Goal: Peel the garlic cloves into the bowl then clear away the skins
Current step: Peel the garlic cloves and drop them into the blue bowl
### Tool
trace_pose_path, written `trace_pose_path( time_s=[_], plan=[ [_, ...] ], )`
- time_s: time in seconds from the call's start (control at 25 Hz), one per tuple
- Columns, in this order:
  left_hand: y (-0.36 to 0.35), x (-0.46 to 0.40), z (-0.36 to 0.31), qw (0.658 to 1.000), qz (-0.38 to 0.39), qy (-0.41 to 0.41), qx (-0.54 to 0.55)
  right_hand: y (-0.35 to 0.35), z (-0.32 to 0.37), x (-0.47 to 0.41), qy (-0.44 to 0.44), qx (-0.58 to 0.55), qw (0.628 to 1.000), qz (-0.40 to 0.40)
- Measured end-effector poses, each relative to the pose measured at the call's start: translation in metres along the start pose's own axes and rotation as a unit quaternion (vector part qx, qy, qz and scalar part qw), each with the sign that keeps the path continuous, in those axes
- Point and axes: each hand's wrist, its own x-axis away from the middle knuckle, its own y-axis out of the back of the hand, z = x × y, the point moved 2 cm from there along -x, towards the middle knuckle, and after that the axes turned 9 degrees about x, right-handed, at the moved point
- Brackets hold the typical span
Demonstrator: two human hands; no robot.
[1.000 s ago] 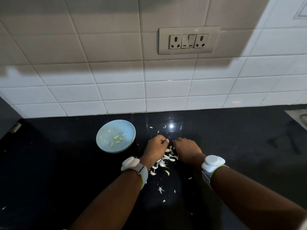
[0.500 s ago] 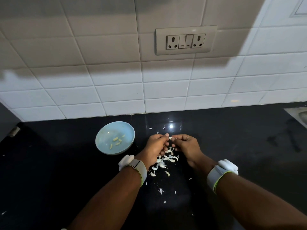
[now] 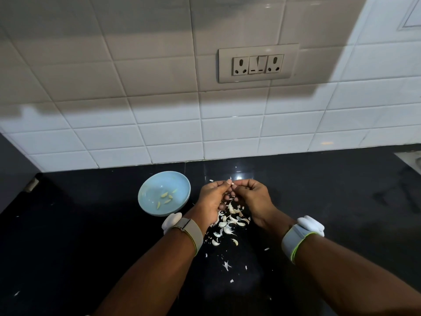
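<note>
Two hands meet just above a shiny black stone desk [image 3: 91,247]. The left hand [image 3: 211,201] and the right hand [image 3: 254,198] are close together, fingertips almost touching. Between them they pinch one small white garlic clove [image 3: 232,183]. The fingers of both hands are curled around it, so both hands are clamped on the clove. It is too small to tell how much skin is on it.

Right under the hands lies a pile of thin white garlic skins [image 3: 230,223]. More little white bits are spread on the desk nearer the person.

A round light blue bowl [image 3: 148,190] sits on the desk just left of the left hand. It does not touch the hand. Inside the bowl lie a few small pale yellow peeled garlic cloves [image 3: 165,198], near the middle.

Each wrist has a band on it. The left wrist wears a grey band with a white lump [image 3: 182,229]. The right wrist wears a white band with a green edge [image 3: 300,238].

Behind the desk is a wall of white tiles [image 3: 159,137]. High on the wall is a cream plate with two sockets and a switch [image 3: 258,63]. A big grey shadow covers the upper part of the wall.
</note>
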Motion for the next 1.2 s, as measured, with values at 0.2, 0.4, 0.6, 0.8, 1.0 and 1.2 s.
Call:
trace_pose_path(
  time_s=[0.2, 0.4, 0.6, 0.8, 1.0, 1.2],
  plan=[
    [0.003, 0.001, -0.006, 1.000, -0.004, 0.001, 0.029, -0.001, 0.008, -0.005, 0.041, 0.042, 0.998, 0.015],
    [0.001, 0.001, -0.010, 0.998, 0.005, 0.037, 0.043, -0.002, 0.015, -0.004, 0.076, 0.057, 0.995, -0.006],
    [0.000, 0.002, -0.015, 0.998, -0.012, 0.039, 0.042, 0.002, 0.022, -0.002, 0.122, 0.143, 0.981, -0.050],
    [-0.004, 0.004, -0.019, 0.999, -0.035, 0.027, 0.029, 0.002, 0.023, -0.004, 0.150, 0.221, 0.963, -0.042],
    [-0.005, 0.003, -0.021, 0.999, -0.033, 0.003, -0.007, 0.003, 0.028, -0.003, 0.179, 0.283, 0.942, -0.020],
    [-0.011, 0.002, -0.025, 0.999, -0.032, -0.021, -0.030, -0.001, 0.030, -0.003, 0.159, 0.213, 0.964, 0.028]
  ],
)
